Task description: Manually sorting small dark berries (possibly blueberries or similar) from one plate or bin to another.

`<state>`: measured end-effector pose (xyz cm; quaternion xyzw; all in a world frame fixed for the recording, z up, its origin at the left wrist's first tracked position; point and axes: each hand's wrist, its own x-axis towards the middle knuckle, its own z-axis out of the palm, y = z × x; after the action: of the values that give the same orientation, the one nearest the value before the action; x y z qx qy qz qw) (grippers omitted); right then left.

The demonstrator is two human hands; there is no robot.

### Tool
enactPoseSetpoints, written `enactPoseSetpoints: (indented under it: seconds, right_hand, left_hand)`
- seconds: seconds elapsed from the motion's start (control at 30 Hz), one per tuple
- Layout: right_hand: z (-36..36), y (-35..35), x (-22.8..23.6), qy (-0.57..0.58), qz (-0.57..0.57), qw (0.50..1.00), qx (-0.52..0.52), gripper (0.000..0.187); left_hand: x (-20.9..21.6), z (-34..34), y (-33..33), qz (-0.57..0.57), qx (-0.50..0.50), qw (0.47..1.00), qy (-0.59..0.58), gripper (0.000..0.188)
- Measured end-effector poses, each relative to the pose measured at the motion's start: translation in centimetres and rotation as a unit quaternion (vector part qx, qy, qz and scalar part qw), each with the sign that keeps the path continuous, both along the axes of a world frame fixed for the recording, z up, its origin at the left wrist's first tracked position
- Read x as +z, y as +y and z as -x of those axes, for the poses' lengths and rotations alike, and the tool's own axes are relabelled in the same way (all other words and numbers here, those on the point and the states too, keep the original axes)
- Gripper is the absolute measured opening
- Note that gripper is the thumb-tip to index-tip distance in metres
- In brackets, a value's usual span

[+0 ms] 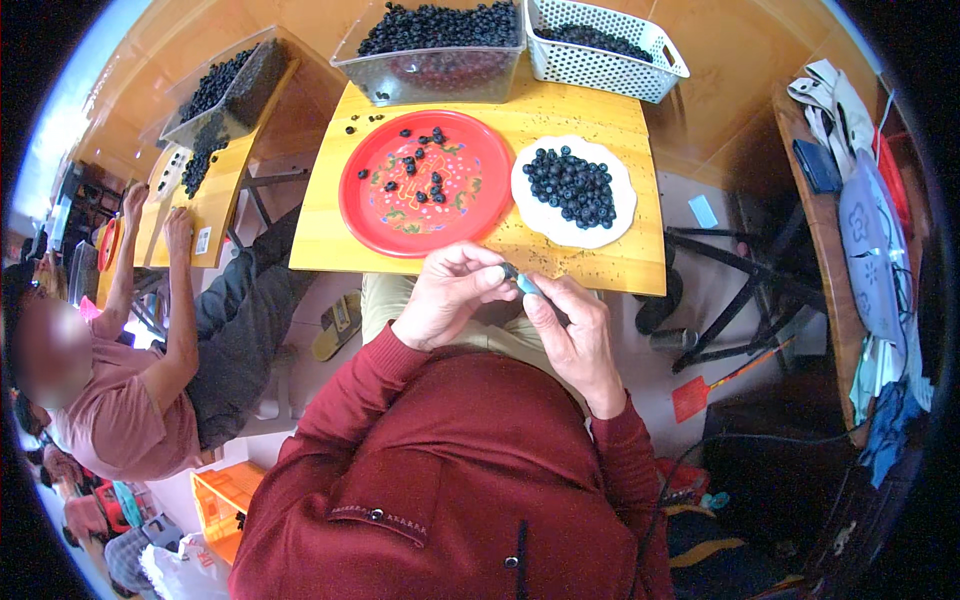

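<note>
My left hand (pixel 450 295) pinches a small dark, berry-like ball (pixel 509 271) between thumb and fingertips, just beyond the table's near edge. Close against it, my right hand (pixel 578 335) grips a small light-blue piece (pixel 527 285), whose exact kind I cannot make out. Both hands meet above my lap. Ahead and to the left lies a red plate (pixel 360 215) with a flower pattern, bearing several scattered dark balls (pixel 437 180). To its right stands a white scalloped plate (pixel 622 222), heaped with similar dark balls (pixel 568 187).
On the yellow table (pixel 320 235), dark crumbs lie around the plates. A clear bin (pixel 440 85) and a white perforated basket (pixel 610 72), both full of dark balls, stand at the back. Left, another person (pixel 130 410) works at a second table. A cloth-laden wooden bench (pixel 835 280) stands right.
</note>
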<state>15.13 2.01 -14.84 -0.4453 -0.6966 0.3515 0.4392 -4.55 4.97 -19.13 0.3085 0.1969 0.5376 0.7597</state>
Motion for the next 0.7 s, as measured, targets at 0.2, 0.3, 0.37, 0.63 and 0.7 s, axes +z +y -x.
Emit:
enactPoseSetpoints:
  seconds: [0.2, 0.3, 0.37, 0.63, 0.7]
  right_hand:
    - [0.0, -0.2, -0.3, 0.002, -0.017, 1.000, 0.002, 0.030]
    - [-0.1, -0.3, -0.6, 0.001, -0.013, 1.000, -0.002, 0.030]
    - [-0.3, -0.4, -0.8, 0.002, -0.010, 1.000, -0.006, 0.030]
    - [-1.1, -0.7, -0.9, 0.006, 0.010, 1.000, 0.024, 0.031]
    - [-1.5, -0.4, -1.4, -0.008, 0.050, 0.999, -0.010, 0.031]
  left_hand:
    - [-0.5, 0.2, -0.2, 0.002, 0.003, 1.000, 0.008, 0.015]
    - [-0.4, 0.1, -0.5, 0.001, 0.006, 1.000, 0.009, 0.014]
    - [-0.3, 0.0, -0.6, 0.000, 0.008, 1.000, 0.009, 0.013]
    - [0.6, 0.0, -1.1, -0.021, -0.016, 1.000, 0.012, 0.006]
    - [1.3, 0.0, -1.7, -0.054, -0.026, 0.998, 0.002, 0.005]
